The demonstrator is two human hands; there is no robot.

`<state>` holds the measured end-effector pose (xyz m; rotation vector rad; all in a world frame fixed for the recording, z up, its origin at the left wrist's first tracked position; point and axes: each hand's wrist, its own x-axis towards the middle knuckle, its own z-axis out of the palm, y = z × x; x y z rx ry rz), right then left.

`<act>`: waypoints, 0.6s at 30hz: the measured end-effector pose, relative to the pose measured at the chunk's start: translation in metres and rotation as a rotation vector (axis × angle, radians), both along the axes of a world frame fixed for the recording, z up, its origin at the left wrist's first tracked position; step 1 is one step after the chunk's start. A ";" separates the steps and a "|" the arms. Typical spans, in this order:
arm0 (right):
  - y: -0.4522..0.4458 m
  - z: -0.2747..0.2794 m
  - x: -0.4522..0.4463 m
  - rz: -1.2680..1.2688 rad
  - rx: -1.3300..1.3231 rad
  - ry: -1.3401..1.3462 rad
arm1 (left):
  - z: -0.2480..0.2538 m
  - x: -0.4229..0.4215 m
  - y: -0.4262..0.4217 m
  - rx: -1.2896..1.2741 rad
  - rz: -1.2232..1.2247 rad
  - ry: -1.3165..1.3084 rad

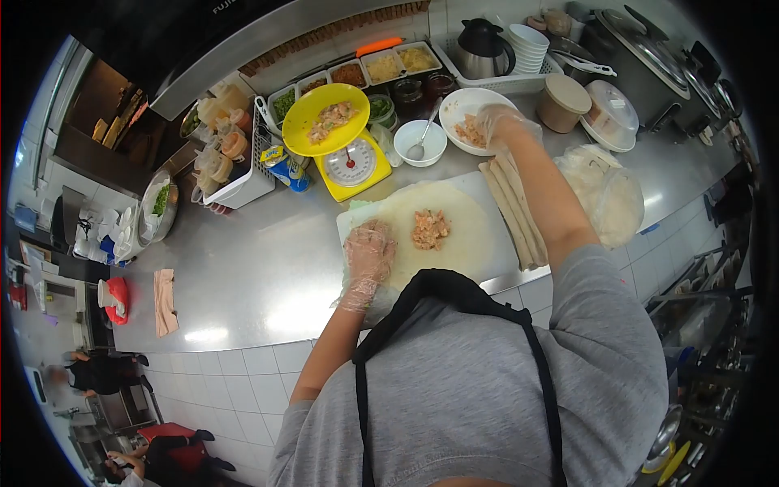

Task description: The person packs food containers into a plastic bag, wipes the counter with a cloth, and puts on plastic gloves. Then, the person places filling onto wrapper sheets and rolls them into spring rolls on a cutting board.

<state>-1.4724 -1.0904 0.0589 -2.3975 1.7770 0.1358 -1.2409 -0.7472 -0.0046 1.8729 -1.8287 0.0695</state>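
Observation:
On a white cutting board [497, 243] lies a thin round sheet of dough [462, 215] with a heap of chopped filling [430, 230] on it. My left hand [370, 252], in a clear plastic glove, rests on the sheet's left edge, its finger positions unclear. My right hand [505, 128], also gloved, reaches into a white bowl [464, 101] of filling; its fingertips are hard to make out. A yellow kitchen scale [351, 166] carries a yellow plate [300, 122] with more filling.
A small white bowl [419, 144] holds a spoon. Folded cloth [515, 213] and bagged dough sheets [600, 195] lie right of the board. Topping trays [381, 67] line the back. A basket of bottles [243, 191] stands left. Two people [105, 372] are at far left.

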 end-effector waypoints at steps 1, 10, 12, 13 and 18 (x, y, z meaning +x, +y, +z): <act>0.008 0.020 0.000 -0.004 0.075 0.012 | -0.001 0.000 0.000 0.007 0.003 -0.003; 0.004 0.014 -0.003 0.468 0.102 0.531 | -0.005 0.001 -0.002 0.031 0.024 -0.017; 0.020 0.038 -0.020 -0.002 0.027 -0.452 | -0.002 0.002 -0.003 0.026 0.028 -0.033; 0.021 0.043 -0.024 -0.005 0.024 -0.449 | 0.003 0.003 -0.006 0.052 0.026 0.021; 0.071 0.074 -0.014 0.100 -0.085 -1.383 | 0.065 -0.011 -0.040 -0.096 -0.046 0.271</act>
